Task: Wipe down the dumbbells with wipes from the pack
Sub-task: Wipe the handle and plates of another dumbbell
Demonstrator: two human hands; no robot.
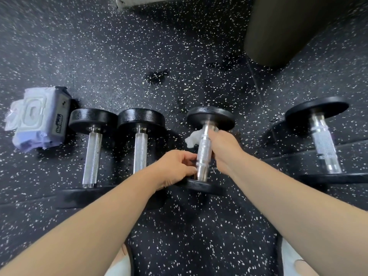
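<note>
Speckled rubber floor (179, 56) carries everything. A dark round post (294, 26) stands well beyond the right grip.

Four dumbbells lie in a row. Two dumbbells (92, 156) are left of the left grip, the fourth dumbbell (322, 144) is well right of the right grip, and the third dumbbell (204, 146) sits between both grips. The pack (33, 118) is far left of the left grip, just beside the first dumbbell's far head.

Left grip (177, 166) is closed, fingertips pinching the steel handle near its near end to steady it. Right grip (223, 150) is curled round the upper handle with the wipe (192, 139) pressed to it, a tuft sticking out on the left.

Step in hand looks like wiping the third handle. The next move likely calls for sliding the wipe along the knurling and over the heads, then going on to the fourth dumbbell.
</note>
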